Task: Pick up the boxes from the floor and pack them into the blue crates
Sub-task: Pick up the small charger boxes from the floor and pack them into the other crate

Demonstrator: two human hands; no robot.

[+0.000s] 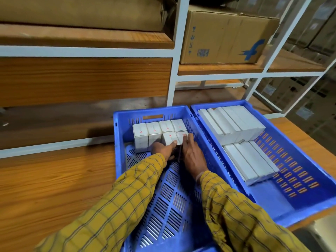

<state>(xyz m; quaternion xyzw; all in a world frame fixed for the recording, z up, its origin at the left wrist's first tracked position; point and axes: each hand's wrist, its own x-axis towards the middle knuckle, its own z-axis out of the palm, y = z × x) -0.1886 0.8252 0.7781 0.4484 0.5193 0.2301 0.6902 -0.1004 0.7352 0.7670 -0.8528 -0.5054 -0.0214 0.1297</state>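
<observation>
Two blue crates stand side by side on a wooden surface. The left crate holds several small white boxes with red marks, packed against its far wall. Both my hands reach into it: my left hand presses its thumb on the near white box, and my right hand lays its fingers along that box's right neighbour. Something dark sits between my hands; I cannot tell what it is. The right crate holds several long white boxes in two rows.
A white metal rack with wooden shelves rises behind the crates. A brown carton with blue print sits on a shelf at upper centre. More cartons fill the shelf at upper left and the racks at far right. Wooden planking spreads to the left.
</observation>
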